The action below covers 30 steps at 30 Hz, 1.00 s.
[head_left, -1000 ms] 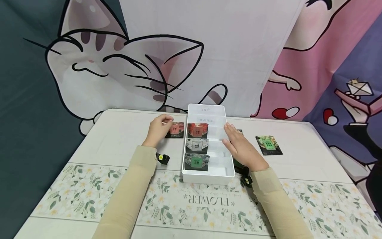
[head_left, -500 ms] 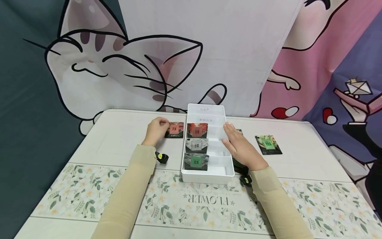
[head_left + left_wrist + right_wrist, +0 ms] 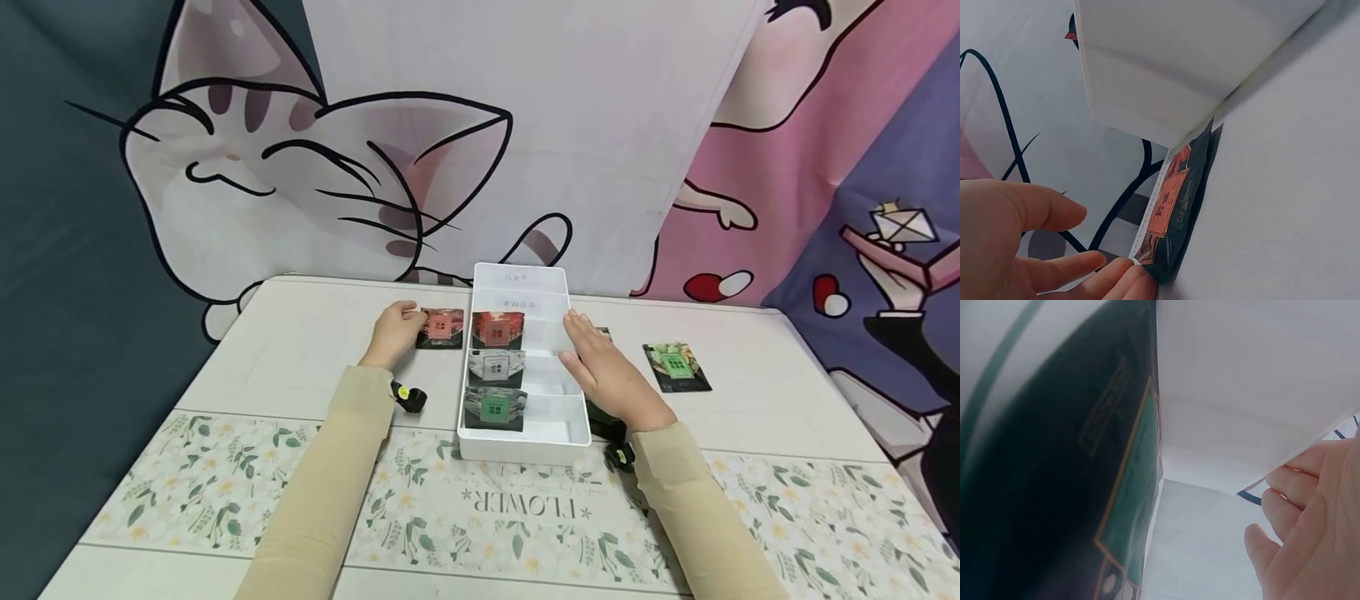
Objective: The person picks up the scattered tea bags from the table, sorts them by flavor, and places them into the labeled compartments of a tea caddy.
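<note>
Beside the long white divided box [image 3: 525, 451], a black-and-red sachet [image 3: 440, 328] lies flat on the table. My left hand [image 3: 393, 335] is at that sachet's left edge. In the left wrist view its fingertips [image 3: 1138, 286] are right at the sachet's corner, with the thumb and index finger apart. My right hand [image 3: 611, 371] rests with straight fingers along the box's right wall. Inside the box, a red sachet [image 3: 497, 331], a grey sachet [image 3: 496, 367] and a green sachet [image 3: 495, 409] lean in separate compartments on the left side.
Farther right lies a black-and-green sachet [image 3: 677, 367]. Another dark sachet [image 3: 1085, 456] looms large in the right wrist view, mostly hidden under my right hand in the head view. A floral strip [image 3: 247, 483] crosses the table, and a cartoon cloth [image 3: 600, 142] hangs behind it.
My left hand has drawn back left and slightly down from over the red sachet to its edge. That sachet stays on the table. The right hand keeps its place against the box.
</note>
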Motion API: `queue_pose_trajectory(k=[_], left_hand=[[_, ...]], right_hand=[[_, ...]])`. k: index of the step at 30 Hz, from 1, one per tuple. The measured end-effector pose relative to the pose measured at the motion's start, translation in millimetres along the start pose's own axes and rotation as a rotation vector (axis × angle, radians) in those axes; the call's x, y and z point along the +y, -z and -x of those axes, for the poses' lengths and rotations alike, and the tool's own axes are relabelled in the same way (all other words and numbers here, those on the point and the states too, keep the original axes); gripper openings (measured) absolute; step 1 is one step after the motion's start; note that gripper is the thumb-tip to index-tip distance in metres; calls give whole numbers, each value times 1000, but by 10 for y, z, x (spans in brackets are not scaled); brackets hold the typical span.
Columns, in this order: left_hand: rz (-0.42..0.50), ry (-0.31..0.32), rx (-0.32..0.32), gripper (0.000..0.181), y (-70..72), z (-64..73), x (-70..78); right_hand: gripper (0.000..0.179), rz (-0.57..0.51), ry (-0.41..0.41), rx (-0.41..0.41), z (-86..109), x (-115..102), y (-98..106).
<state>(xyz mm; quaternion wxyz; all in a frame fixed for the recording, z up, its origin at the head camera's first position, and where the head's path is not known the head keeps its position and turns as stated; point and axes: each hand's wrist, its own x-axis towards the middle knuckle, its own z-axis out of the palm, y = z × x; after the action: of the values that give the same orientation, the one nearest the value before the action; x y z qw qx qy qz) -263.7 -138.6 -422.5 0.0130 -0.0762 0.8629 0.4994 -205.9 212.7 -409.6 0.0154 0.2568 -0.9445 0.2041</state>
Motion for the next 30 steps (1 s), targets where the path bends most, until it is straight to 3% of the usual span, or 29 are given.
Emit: queue_pose_trajectory(k=[7, 18, 30], left_hand=[[22, 35, 5, 56, 3, -16, -20], [234, 100, -31, 49, 1, -77, -62], [362, 132, -82, 43, 2, -52, -40]], right_hand=[[67, -14, -6, -1, 16, 2, -5], [67, -16, -14, -6, 6, -2, -3], [67, -8, -8, -2, 4, -3, -2]])
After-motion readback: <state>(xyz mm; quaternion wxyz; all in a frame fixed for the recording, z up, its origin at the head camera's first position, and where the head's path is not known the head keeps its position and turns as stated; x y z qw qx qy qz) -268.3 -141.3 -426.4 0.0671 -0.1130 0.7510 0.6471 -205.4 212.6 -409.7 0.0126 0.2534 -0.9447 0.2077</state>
